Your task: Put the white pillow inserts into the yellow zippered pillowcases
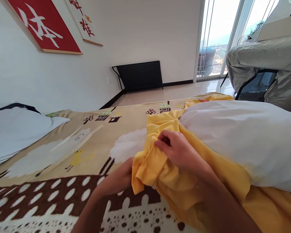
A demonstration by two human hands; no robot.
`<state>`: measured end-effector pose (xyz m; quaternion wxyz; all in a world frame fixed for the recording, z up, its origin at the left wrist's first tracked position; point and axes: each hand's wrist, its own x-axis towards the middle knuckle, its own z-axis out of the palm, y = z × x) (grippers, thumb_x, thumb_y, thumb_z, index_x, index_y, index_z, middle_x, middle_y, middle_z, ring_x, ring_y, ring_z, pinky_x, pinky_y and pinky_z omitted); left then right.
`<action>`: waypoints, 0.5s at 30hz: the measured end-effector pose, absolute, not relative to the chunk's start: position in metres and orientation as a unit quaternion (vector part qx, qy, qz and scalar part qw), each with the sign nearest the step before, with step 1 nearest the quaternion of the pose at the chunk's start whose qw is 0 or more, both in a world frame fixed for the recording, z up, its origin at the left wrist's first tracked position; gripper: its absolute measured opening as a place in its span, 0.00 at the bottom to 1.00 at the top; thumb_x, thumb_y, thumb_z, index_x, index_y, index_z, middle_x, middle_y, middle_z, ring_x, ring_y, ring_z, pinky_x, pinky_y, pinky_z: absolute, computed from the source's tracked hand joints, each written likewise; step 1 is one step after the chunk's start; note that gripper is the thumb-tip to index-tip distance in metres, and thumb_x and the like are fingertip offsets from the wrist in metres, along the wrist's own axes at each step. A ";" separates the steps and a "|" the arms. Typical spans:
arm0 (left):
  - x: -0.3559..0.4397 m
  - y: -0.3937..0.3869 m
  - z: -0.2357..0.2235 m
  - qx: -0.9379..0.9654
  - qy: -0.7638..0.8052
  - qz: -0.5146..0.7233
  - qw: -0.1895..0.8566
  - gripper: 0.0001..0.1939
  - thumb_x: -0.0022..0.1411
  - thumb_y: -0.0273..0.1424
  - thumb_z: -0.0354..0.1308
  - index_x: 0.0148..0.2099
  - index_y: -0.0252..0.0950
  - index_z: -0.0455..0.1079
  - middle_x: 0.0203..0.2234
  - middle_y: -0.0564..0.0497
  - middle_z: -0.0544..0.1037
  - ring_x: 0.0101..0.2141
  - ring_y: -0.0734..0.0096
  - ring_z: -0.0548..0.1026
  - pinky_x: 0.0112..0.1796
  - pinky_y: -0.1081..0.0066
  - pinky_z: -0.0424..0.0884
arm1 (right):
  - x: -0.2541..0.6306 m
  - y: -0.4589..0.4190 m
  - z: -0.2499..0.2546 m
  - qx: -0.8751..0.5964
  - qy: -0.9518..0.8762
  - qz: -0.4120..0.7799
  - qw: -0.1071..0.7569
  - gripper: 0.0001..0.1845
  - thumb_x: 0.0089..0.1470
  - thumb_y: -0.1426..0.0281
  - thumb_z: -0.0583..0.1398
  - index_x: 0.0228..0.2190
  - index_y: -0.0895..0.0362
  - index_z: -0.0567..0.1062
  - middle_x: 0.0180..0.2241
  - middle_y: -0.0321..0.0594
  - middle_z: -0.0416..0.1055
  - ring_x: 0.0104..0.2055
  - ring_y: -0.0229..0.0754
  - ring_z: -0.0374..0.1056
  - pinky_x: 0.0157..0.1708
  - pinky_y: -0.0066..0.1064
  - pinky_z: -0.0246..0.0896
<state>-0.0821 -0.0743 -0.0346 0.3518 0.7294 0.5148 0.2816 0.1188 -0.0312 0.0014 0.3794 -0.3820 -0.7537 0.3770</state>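
Note:
Gathered folds of a yellow fabric cover (150, 165) are bunched up between my two hands, over the patterned blanket (131, 113). My right hand (177, 147) pinches the upper folds between thumb and fingers. At the lower left of the bunch, my left hand (121, 176) holds the cloth, with its fingertips hidden behind the fabric. To the right, a thick white quilt (237, 136) lies on the spread-out part of the cover. A corner of the cover is drawn into creases beside the quilt's left end.
A white pillow-like bundle (16, 129) lies at the far left of the bed. Beyond the bed, a black folded panel (140, 76) leans against the wall. A table with a silvery cover (264, 51) and a dark chair (257, 85) stand at the right, near a glass door (215, 38).

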 end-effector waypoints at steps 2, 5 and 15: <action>-0.079 -0.077 -0.025 0.732 0.528 0.265 0.341 0.04 0.52 0.30 0.60 0.31 0.35 0.70 0.28 0.53 0.73 0.31 0.69 0.70 0.31 0.74 0.68 | 0.116 -0.031 -0.001 -0.379 -0.750 0.378 0.389 0.12 0.53 0.68 0.56 0.21 0.56 0.62 0.21 0.31 0.61 0.24 0.32 0.55 0.25 0.26 0.49; -0.072 -0.081 -0.015 0.670 0.538 0.348 0.375 0.08 0.55 0.34 0.59 0.38 0.37 0.68 0.30 0.53 0.73 0.30 0.72 0.68 0.30 0.76 0.66 | 0.112 -0.031 -0.003 -0.363 -0.748 0.387 0.399 0.12 0.53 0.67 0.56 0.21 0.57 0.63 0.21 0.30 0.61 0.24 0.32 0.54 0.25 0.26 0.48; -0.064 -0.081 -0.019 0.479 0.512 0.396 0.593 0.16 0.55 0.44 0.59 0.32 0.35 0.69 0.23 0.54 0.71 0.24 0.74 0.68 0.26 0.76 0.65 | 0.107 -0.033 -0.006 -0.323 -0.752 0.432 0.378 0.11 0.52 0.67 0.58 0.22 0.57 0.65 0.21 0.30 0.62 0.24 0.31 0.55 0.25 0.25 0.49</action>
